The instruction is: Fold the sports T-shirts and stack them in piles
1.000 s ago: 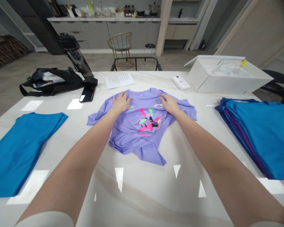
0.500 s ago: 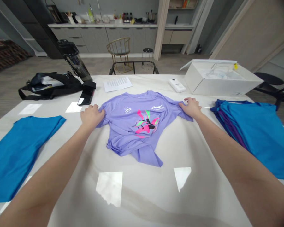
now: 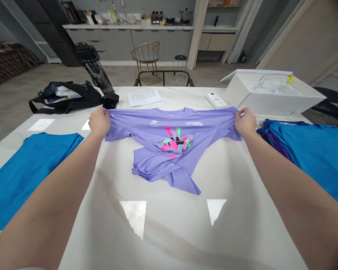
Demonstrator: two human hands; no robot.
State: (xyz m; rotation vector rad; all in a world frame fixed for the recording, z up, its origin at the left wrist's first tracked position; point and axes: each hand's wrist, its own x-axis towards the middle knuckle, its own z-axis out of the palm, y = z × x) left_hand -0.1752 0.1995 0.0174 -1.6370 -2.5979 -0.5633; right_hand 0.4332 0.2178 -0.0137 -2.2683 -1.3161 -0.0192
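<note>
A lavender T-shirt point(image 3: 174, 127) with a pink, green and black print is stretched wide between my hands. My left hand point(image 3: 100, 122) is closed on the end of its left sleeve, and my right hand point(image 3: 245, 122) pinches the end of the sleeve on the right. The shoulders and sleeves are pulled taut. Its lower part lies bunched and twisted on the white table point(image 3: 169, 225), with one corner pointing toward me.
Folded blue shirt point(image 3: 33, 168) at the left; stack of blue and purple clothes point(image 3: 312, 153) at the right. Behind are a black bag point(image 3: 70, 97), dark bottle point(image 3: 97, 69), printed paper point(image 3: 144, 97), white device point(image 3: 216, 100) and open white box point(image 3: 276, 99).
Both hands have moved outward, drawing the sleeves apart and raising them. The upper part of the shirt, slack before, is now taut. The view has shifted slightly.
</note>
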